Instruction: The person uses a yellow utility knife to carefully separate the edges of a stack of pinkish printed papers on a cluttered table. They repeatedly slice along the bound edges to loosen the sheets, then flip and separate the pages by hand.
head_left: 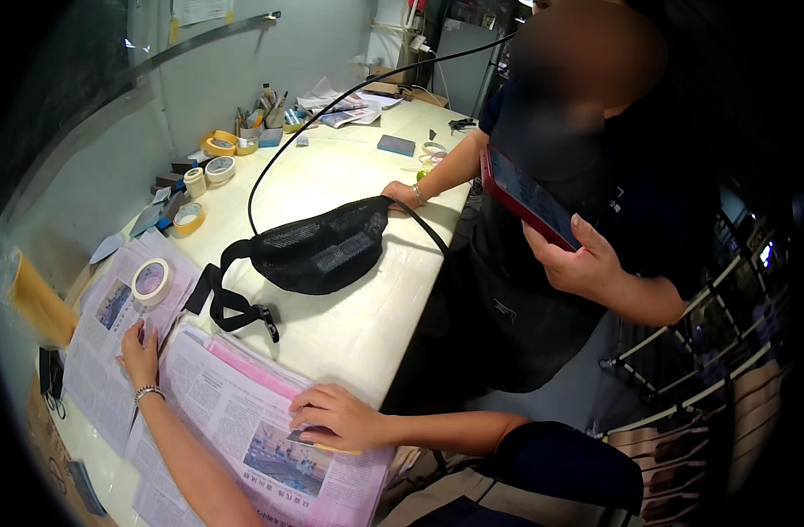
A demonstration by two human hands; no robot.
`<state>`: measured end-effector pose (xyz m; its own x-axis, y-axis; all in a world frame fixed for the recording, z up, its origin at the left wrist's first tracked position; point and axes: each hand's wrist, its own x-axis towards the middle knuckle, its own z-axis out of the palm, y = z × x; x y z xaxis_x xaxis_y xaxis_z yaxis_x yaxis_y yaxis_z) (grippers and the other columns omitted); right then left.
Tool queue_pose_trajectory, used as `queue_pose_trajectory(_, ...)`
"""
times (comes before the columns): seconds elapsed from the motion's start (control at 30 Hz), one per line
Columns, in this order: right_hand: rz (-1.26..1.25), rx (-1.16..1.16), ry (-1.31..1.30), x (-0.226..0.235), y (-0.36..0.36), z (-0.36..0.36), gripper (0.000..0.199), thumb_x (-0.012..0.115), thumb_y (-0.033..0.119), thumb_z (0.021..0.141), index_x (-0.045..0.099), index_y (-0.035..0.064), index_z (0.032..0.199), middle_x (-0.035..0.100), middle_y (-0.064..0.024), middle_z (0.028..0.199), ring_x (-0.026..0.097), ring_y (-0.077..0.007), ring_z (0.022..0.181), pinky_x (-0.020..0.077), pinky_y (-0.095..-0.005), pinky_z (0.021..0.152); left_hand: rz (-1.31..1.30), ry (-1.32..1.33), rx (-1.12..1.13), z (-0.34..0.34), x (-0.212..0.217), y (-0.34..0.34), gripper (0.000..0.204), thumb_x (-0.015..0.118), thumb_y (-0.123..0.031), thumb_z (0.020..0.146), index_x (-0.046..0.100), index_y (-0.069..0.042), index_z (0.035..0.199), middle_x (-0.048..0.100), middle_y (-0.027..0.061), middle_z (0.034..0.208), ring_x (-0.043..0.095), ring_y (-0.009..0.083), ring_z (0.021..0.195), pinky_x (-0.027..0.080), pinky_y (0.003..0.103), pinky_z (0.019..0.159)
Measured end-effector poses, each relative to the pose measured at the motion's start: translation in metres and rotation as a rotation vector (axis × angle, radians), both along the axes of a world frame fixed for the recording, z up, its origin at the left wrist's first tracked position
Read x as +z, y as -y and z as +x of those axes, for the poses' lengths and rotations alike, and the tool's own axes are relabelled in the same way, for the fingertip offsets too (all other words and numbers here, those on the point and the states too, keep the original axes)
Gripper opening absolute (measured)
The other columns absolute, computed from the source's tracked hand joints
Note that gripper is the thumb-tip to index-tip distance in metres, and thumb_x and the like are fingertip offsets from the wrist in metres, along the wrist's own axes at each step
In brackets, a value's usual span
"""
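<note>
Pressing flat on the spread newspaper, the left hand lies open with its fingers splayed near the fold, while the right hand rests open, palm down, on the lower pink-tinted page, so the sheets stay smooth on the table. A roll of masking tape sits on the paper's far corner like a weight, and a black mesh waist bag lies just beyond, where another person's hand touches its strap

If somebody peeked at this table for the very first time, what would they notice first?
Probably the black mesh waist bag lying in the middle of the pale table, with another person's hand touching its far end. Nearer, the left hand and right hand press flat on spread newspapers, beside a roll of tape. That other person also holds a red-cased phone on the right.
</note>
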<state>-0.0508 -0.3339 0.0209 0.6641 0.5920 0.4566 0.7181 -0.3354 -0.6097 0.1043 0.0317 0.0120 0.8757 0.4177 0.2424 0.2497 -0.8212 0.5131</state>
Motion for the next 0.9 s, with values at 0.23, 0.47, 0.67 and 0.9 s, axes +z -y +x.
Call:
queue_pose_trajectory(0.23, 0.017, 0.015, -0.041, -0.002, 0.000, 0.000, 0.019, 0.065, 0.018, 0.082, 0.059, 0.0108, 0.098, 0.052, -0.0069, 0.113, 0.047, -0.0265, 0.110, 0.0353, -0.0395, 0.094, -0.008, -0.004, -0.006, 0.001, -0.005, -0.005, 0.038, 0.064, -0.032, 0.085, 0.059, -0.017, 0.119, 0.060, 0.0017, 0.122, 0.058, 0.0190, 0.111, 0.012, 0.066, 0.104)
queue_pose_trajectory(0.47, 0.162, 0.102, -0.232, 0.037, 0.015, 0.001, 0.010, 0.065, 0.011, 0.083, 0.063, 0.0059, 0.091, 0.061, -0.0082, 0.096, 0.058, -0.0255, 0.094, 0.0451, -0.0351, 0.082, -0.039, 0.019, -0.035, 0.005, -0.010, -0.012, 0.037, 0.064, -0.032, 0.084, 0.060, -0.017, 0.118, 0.061, 0.0012, 0.121, 0.058, 0.0193, 0.111, 0.012, 0.066, 0.104)
queue_pose_trajectory(0.67, 0.226, -0.294, -0.234, 0.078, 0.050, 0.024, 0.031, 0.063, 0.017, 0.087, 0.059, -0.0013, 0.112, 0.065, -0.0128, 0.079, 0.063, -0.0279, 0.069, 0.0500, -0.0376, 0.065, -0.020, 0.002, -0.008, 0.005, -0.006, -0.015, 0.037, 0.064, -0.033, 0.084, 0.060, -0.017, 0.117, 0.061, 0.0008, 0.121, 0.058, 0.0195, 0.112, 0.011, 0.066, 0.104)
queue_pose_trajectory(0.9, -0.391, -0.567, -0.280, 0.016, 0.058, 0.023, 0.068, 0.063, 0.037, 0.086, 0.040, -0.0057, 0.134, 0.060, -0.0158, 0.064, 0.062, -0.0276, 0.057, 0.0470, -0.0368, 0.053, -0.018, 0.016, 0.018, 0.002, 0.004, -0.002, 0.034, 0.067, -0.026, 0.082, 0.061, -0.018, 0.114, 0.061, -0.0012, 0.115, 0.059, 0.0182, 0.106, 0.011, 0.067, 0.104)
